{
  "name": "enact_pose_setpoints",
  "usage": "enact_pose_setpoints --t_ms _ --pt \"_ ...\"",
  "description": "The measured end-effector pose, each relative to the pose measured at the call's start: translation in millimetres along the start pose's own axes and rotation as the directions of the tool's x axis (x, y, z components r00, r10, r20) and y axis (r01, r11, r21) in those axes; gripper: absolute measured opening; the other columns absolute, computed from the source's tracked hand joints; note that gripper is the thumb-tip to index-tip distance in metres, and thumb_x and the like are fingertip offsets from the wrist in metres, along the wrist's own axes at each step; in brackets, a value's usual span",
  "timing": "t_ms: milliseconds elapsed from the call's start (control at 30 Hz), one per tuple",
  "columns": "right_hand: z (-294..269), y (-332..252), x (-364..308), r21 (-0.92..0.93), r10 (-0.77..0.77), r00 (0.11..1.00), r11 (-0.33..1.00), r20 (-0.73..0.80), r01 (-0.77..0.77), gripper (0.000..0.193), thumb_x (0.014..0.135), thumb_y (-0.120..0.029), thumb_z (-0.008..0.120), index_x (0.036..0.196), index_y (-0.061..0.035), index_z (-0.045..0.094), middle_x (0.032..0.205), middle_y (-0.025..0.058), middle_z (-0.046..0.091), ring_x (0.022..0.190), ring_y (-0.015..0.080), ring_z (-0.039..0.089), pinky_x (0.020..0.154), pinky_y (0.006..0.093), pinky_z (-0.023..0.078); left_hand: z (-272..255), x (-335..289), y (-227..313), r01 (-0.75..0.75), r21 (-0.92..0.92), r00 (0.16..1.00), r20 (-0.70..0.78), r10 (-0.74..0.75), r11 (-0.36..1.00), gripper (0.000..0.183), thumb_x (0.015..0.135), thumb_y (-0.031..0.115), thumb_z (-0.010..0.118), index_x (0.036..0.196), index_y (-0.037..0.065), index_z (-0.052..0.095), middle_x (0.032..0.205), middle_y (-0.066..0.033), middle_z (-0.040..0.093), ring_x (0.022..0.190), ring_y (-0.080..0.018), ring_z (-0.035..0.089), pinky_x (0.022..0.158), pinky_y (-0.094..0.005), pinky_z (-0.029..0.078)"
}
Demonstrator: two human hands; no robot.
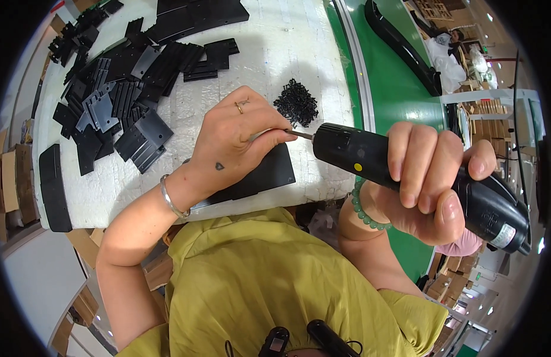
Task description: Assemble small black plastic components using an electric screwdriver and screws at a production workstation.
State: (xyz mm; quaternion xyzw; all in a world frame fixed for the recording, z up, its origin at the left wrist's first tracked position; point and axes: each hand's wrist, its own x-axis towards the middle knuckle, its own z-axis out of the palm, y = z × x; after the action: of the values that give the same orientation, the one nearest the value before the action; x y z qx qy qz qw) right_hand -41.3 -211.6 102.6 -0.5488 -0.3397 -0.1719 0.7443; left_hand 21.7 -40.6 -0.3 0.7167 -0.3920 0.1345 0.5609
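My right hand (427, 178) is wrapped around a black electric screwdriver (353, 152) with a yellow dot on its body. Its thin metal bit (300, 134) points left, toward my other hand. With thumb and forefinger pinched, my left hand (243, 128) meets the bit's tip; whatever lies between those fingers is too small to make out. Just beyond the tip is a heap of small black screws (296, 103). A flat black panel (266, 175) lies under my left hand, which partly hides it.
A white foam-topped table (228, 83) carries a pile of black plates (118, 98) on the left. Larger black panels (195, 18) lie at the far side, and a black strip (54, 187) at the left edge. On the right, a green surface (400, 107) holds a long curved black part (400, 44).
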Motion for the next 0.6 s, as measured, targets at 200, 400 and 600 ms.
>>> enact_pose_setpoints --t_ms 200,400,600 --pt "6 -5 1 -0.02 0.03 0.998 0.999 0.058 -0.029 0.03 0.074 -0.007 0.056 0.102 -0.0109 0.045 0.058 -0.0073 0.048 0.049 0.0046 0.047 0.053 0.0196 0.038 -10 -6 10 -0.071 0.064 0.996 0.049 0.068 0.995 0.012 0.065 0.009 0.073 0.073 0.006 0.064 0.067 -0.0035 0.059 0.069 -0.0222 0.055 0.059 -0.0303 0.045" --pt "25 0 -8 -0.077 0.049 0.999 0.996 0.021 -0.047 0.03 0.075 -0.007 0.057 0.101 -0.0125 0.044 0.056 -0.0076 0.048 0.047 0.0043 0.045 0.052 0.0191 0.038 -19 -26 18 -0.061 0.184 0.995 0.087 0.046 0.981 0.024 0.062 0.004 0.074 0.085 0.006 0.066 0.075 -0.006 0.063 0.075 -0.0243 0.057 0.067 -0.0319 0.047" --pt "33 11 -20 -0.052 0.164 0.986 0.985 0.028 -0.163 0.032 0.075 -0.006 0.057 0.103 -0.0136 0.043 0.057 -0.0059 0.047 0.047 0.0063 0.046 0.049 0.02 0.038 -50 -35 12 0.197 0.277 0.964 0.12 -0.237 0.94 0.046 0.075 0.0 0.062 0.12 0.007 0.053 0.109 -0.0135 0.056 0.094 -0.0323 0.054 0.084 -0.0356 0.044"
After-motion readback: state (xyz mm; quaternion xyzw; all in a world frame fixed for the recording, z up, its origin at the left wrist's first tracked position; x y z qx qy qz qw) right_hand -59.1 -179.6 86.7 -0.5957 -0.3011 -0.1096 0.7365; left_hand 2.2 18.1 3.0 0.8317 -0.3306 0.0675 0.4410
